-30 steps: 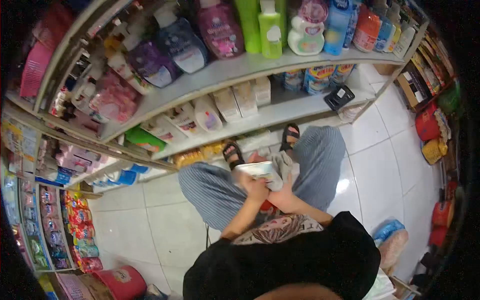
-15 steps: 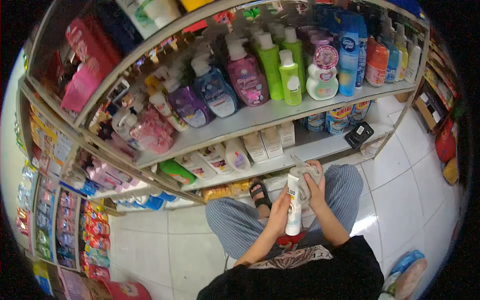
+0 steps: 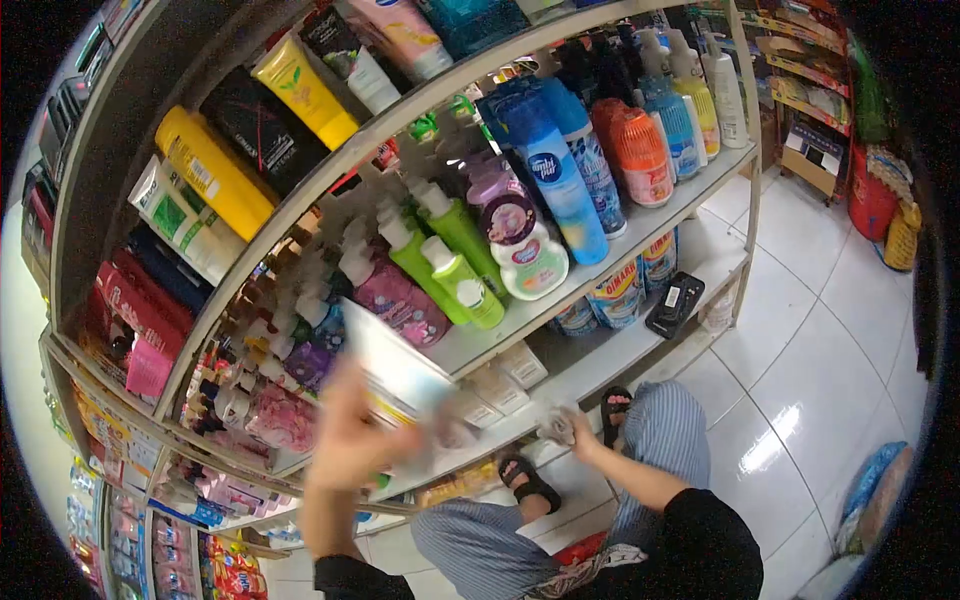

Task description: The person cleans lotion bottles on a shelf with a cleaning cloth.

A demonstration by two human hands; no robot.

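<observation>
Since half a second ago, raised white bottle (image 3: 400, 378) up to front edge of pump-bottle shelf (image 3: 690, 190); gripped in closed left hand (image 3: 350, 445), motion-blurred. Dropped right hand (image 3: 580, 440), bunched around grey cloth (image 3: 556, 426), clear of bottle. Wiping contact broken.

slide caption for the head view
Left hand holds a white bottle at the shelf; right hand holds a grey cloth.

Two hands showing, left hand (image 3: 350, 440), right hand (image 3: 578, 440), one white tube (image 3: 395, 375), one grey cloth (image 3: 555, 425), two yellow tubes (image 3: 300, 88) sitting upper left, one orange bottle (image 3: 640, 150), two sandals (image 3: 530, 482) showing lower centre.
</observation>
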